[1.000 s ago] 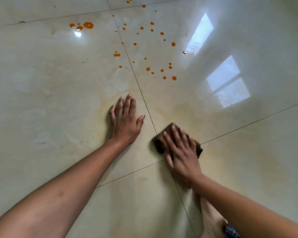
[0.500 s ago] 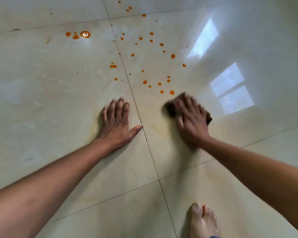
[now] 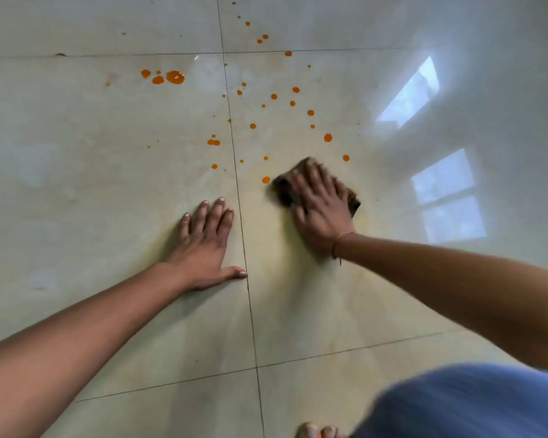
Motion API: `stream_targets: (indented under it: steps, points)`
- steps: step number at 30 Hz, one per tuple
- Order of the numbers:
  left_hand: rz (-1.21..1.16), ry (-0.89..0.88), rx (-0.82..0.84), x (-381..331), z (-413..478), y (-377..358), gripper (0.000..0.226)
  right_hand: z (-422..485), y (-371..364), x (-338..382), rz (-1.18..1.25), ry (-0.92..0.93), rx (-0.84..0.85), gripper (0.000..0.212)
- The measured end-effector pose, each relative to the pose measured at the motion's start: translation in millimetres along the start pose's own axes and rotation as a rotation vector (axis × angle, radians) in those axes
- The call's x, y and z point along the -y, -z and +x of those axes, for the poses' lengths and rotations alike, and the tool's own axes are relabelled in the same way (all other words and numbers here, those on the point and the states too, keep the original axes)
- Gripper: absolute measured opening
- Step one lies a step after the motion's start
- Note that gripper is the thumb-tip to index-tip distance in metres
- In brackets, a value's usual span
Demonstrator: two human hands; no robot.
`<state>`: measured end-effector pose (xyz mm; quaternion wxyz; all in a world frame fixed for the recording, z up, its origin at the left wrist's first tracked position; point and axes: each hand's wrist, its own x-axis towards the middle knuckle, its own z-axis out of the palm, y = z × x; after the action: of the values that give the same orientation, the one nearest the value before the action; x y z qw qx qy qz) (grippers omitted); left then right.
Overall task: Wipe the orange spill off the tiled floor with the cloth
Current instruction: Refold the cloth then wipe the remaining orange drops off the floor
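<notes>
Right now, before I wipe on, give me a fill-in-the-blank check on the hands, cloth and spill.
1. Of the left hand and right hand, the cloth lies under the ____ one.
2. The left hand lies flat on the floor, holding ____.
3. The drops are ____ in colour.
Missing words: right; nothing; orange.

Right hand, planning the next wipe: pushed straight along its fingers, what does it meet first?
Bare tile, then probably the small orange drop beyond the cloth under the right hand.
</notes>
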<state>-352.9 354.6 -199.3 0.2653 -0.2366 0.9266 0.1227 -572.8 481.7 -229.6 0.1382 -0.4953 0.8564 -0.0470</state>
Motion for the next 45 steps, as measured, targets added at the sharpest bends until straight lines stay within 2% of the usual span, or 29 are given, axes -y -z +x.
stream_targets:
  steps: [3, 4, 5, 7, 8, 9, 11, 12, 14, 15, 17, 19, 20, 22, 24, 26, 28, 30, 31, 33, 36, 39, 40, 43, 44, 45]
  points:
    - [-0.024, 0.026, 0.014, -2.6, -2.2, 4.2, 0.115, -34.7, -7.6, -24.5, -0.098, 0.423, 0.082, 0.063]
    - [-0.027, 0.038, 0.024, -4.6, -1.1, 5.2, 0.115, -20.5, -4.7, -34.8, -0.102, 0.442, 0.068, 0.062]
    - [-0.027, 0.051, 0.039, -6.8, -1.1, 6.2, 0.116, 0.9, -0.6, -35.1, -0.089, 0.345, 0.039, 0.061]
    - [-0.024, 0.063, 0.064, -10.0, -0.7, 8.4, 0.116, 47.2, 7.5, -13.0, 0.015, 0.026, -0.036, 0.063]
    - [-0.021, 0.065, 0.069, -10.0, 0.2, 9.0, 0.116, 59.0, 8.5, 3.8, 0.04, -0.039, -0.044, 0.064]
    - [-0.021, 0.066, 0.068, -9.3, 0.0, 9.2, 0.117, 57.9, 7.2, 19.4, 0.043, -0.006, -0.045, 0.065]
    - [-0.033, 0.066, 0.057, -8.2, -2.3, 7.8, 0.117, 22.2, -8.6, 23.3, -0.003, 0.223, -0.01, 0.062]
    - [-0.039, 0.073, 0.048, -7.8, -1.3, 8.9, 0.118, -2.4, -12.1, 11.9, -0.031, 0.344, 0.019, 0.063]
    - [-0.066, 0.073, 0.083, -8.3, -2.9, 14.0, 0.12, -23.5, -9.2, -17.3, -0.038, 0.457, 0.061, 0.065]
    - [-0.079, 0.065, 0.099, -7.8, -2.6, 17.1, 0.12, -10.7, -7.4, -23.5, -0.052, 0.437, 0.046, 0.065]
    - [-0.092, 0.045, 0.103, -0.7, -1.9, 25.0, 0.117, 39.7, -0.6, -2.4, -0.03, 0.25, 0.002, 0.064]
    - [-0.089, 0.022, 0.021, 9.5, 1.6, 35.8, 0.109, 72.4, 4.1, 35.4, 0.016, 0.11, -0.006, 0.065]
    - [-0.078, 0.023, -0.067, 17.9, 5.6, 40.2, 0.105, 71.3, 1.2, 48.3, 0.018, 0.137, -0.015, 0.065]
    - [-0.064, 0.063, -0.202, 37.7, 17.1, 51.5, 0.105, 35.4, -13.2, 45.6, -0.013, 0.304, -0.003, 0.064]
    - [-0.057, 0.138, -0.205, 61.4, 29.9, 60.8, 0.115, -12.1, -16.1, 23.1, -0.038, 0.467, 0.053, 0.067]
    - [-0.055, 0.173, -0.108, 85.4, 45.3, 65.8, 0.124, 3.0, -12.4, 13.7, -0.049, 0.495, 0.062, 0.065]
    - [-0.06, 0.184, -0.041, 99.7, 56.8, 64.5, 0.131, 63.5, -4.1, 26.4, -0.073, 0.353, 0.005, 0.06]
    - [-0.076, 0.171, -0.02, 105.8, 64.0, 57.7, 0.135, 118.2, 7.4, 39.1, -0.031, 0.147, -0.029, 0.061]
    - [-0.077, 0.166, -0.027, 107.1, 65.1, 53.5, 0.135, 127.1, 8.1, 44.5, -0.016, 0.108, -0.037, 0.063]
    - [-0.086, 0.166, -0.024, 109.1, 64.2, 49.3, 0.134, 102.2, -1.2, 49.2, -0.007, 0.221, -0.056, 0.063]
    - [-0.099, 0.155, -0.028, 108.0, 65.2, 53.6, 0.132, 31.6, -11.3, 48.2, -0.07, 0.563, 0.038, 0.063]
    - [-0.041, 0.092, -0.064, 116.6, 61.5, 60.2, 0.124, 80.4, -6.9, 50.5, -0.157, 0.773, 0.06, 0.059]
    - [-0.011, 0.064, -0.106, 124.1, 62.4, 62.4, 0.122, 109.2, -4.0, 57.8, -0.159, 0.705, 0.05, 0.057]
    - [-0.031, 0.096, -0.256, 162.4, 77.3, 73.3, 0.119, 168.0, 4.4, 84.3, -0.078, 0.253, -0.037, 0.061]
    - [-0.066, 0.141, -0.285, 179.6, 86.1, 77.2, 0.117, 165.7, 0.5, 92.3, -0.06, 0.186, -0.058, 0.062]
    - [-0.095, 0.201, -0.309, 194.4, 92.6, 80.4, 0.114, 152.5, -3.7, 97.2, -0.047, 0.202, -0.054, 0.063]
